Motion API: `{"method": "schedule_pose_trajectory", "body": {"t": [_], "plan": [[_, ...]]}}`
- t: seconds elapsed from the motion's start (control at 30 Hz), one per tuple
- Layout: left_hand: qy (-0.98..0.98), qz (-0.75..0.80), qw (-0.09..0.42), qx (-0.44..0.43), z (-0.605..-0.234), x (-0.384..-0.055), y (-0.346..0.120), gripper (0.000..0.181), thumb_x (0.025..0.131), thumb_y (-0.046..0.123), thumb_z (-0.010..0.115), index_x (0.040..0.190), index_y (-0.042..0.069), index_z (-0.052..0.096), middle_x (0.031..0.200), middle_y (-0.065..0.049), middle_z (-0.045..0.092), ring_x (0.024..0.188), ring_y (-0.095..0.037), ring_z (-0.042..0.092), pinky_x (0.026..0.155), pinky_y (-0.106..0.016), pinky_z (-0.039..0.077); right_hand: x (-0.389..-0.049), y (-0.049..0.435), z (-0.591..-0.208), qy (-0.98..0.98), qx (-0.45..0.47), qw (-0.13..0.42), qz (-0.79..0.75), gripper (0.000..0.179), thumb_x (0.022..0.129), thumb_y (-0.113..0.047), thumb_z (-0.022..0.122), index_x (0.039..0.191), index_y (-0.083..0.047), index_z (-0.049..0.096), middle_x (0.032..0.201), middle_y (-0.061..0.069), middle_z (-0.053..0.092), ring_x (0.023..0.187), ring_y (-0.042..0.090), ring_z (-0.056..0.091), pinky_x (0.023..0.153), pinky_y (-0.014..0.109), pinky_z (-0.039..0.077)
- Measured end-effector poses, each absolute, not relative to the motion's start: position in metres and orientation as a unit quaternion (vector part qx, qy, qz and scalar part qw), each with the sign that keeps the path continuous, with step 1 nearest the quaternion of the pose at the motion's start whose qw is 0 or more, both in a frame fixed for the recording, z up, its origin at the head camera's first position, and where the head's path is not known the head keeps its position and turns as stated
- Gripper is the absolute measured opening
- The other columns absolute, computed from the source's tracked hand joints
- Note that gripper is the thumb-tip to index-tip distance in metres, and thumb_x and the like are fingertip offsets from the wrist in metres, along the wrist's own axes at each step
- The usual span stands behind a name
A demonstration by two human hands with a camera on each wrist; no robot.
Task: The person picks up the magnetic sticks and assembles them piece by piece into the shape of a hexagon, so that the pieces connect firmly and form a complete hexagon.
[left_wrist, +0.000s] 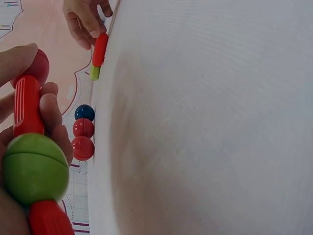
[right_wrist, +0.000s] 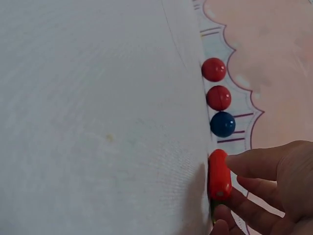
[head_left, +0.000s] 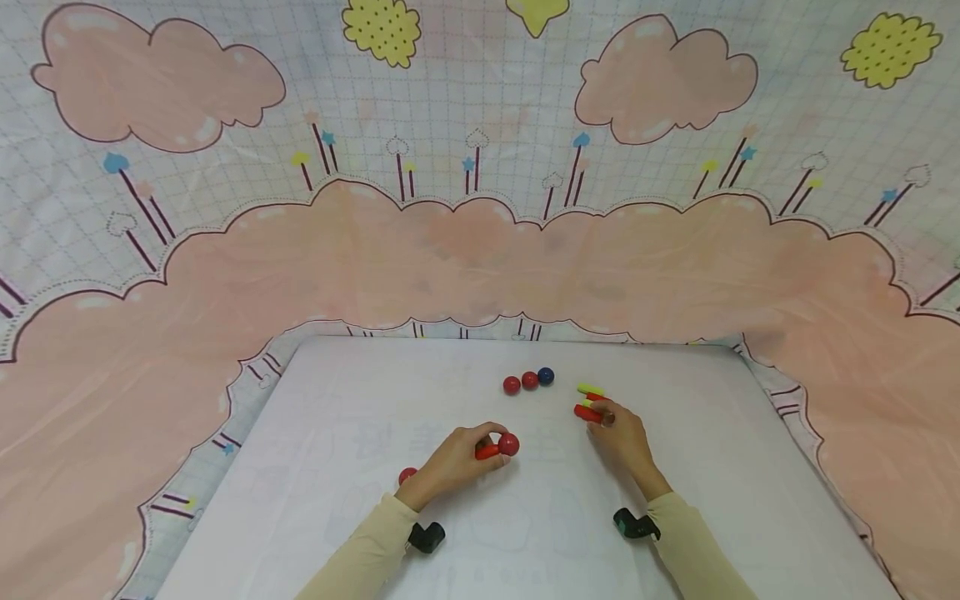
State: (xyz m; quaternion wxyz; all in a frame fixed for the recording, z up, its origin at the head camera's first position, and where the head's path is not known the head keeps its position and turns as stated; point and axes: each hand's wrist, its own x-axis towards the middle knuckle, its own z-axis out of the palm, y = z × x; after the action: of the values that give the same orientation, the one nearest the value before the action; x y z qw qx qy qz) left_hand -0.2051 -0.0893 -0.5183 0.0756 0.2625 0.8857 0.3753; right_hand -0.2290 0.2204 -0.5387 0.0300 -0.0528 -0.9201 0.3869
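Observation:
My left hand [head_left: 457, 458] grips a joined piece of balls and rods. It runs from a red ball [head_left: 508, 444] through a red rod [left_wrist: 27, 105] and a green ball [left_wrist: 35, 169] to a second red rod [left_wrist: 50, 219]. My right hand [head_left: 622, 435] pinches a red rod [right_wrist: 220, 175] low over the white tabletop, thumb on one side and fingers on the other. Right beside those fingers lies a yellow-green rod [head_left: 590, 389], with more red and green pieces partly hidden by the hand.
Two red balls [head_left: 512, 385] and a dark blue ball [head_left: 546, 376] sit in a row toward the back of the white tabletop [head_left: 337, 417]. Another red ball [head_left: 407, 475] shows partly behind my left wrist. A patterned cloth [head_left: 450, 267] hangs behind the table.

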Motion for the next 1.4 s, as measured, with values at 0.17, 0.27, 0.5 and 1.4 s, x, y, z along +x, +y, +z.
{"method": "schedule_pose_trajectory", "body": {"t": [0.17,0.27,0.5,1.4], "plan": [[0.888,0.373,0.075,0.260,-0.519,-0.205,-0.090,0.037,0.090,0.040,0.070,0.124,0.027,0.061,0.087,0.009,0.063,0.079,-0.008,0.053,0.068,-0.021,0.047,-0.229,0.220,-0.540,-0.925,-0.054,0.031,0.374,0.030,0.087,-0.012,0.069,0.117,-0.006,0.067,0.106,0.013,0.067,0.098,0.028,0.058,0.088,0.046,0.047],[0.890,0.371,0.077,0.254,-0.519,-0.205,-0.090,0.038,0.090,0.040,0.070,0.124,0.028,0.060,0.088,0.009,0.062,0.080,-0.008,0.053,0.068,-0.021,0.047,-0.229,0.219,-0.540,-0.926,-0.061,0.029,0.372,0.027,0.087,-0.012,0.069,0.114,-0.006,0.068,0.104,0.013,0.067,0.096,0.027,0.058,0.086,0.045,0.047],[0.889,0.373,0.079,0.253,-0.519,-0.204,-0.092,0.037,0.090,0.039,0.070,0.123,0.027,0.060,0.086,0.009,0.062,0.078,-0.008,0.053,0.067,-0.021,0.047,-0.227,0.217,-0.541,-0.924,-0.064,0.030,0.377,0.027,0.088,-0.013,0.067,0.113,-0.007,0.070,0.101,0.012,0.068,0.090,0.025,0.059,0.079,0.036,0.046],[0.891,0.368,0.078,0.255,-0.517,-0.205,-0.092,0.037,0.090,0.038,0.070,0.124,0.026,0.061,0.084,0.010,0.062,0.076,-0.007,0.054,0.069,-0.021,0.047,-0.207,0.198,-0.497,-0.904,0.005,0.069,0.422,0.023,0.089,-0.006,0.068,0.111,-0.008,0.072,0.100,0.011,0.073,0.095,0.024,0.065,0.080,0.031,0.053]]}}
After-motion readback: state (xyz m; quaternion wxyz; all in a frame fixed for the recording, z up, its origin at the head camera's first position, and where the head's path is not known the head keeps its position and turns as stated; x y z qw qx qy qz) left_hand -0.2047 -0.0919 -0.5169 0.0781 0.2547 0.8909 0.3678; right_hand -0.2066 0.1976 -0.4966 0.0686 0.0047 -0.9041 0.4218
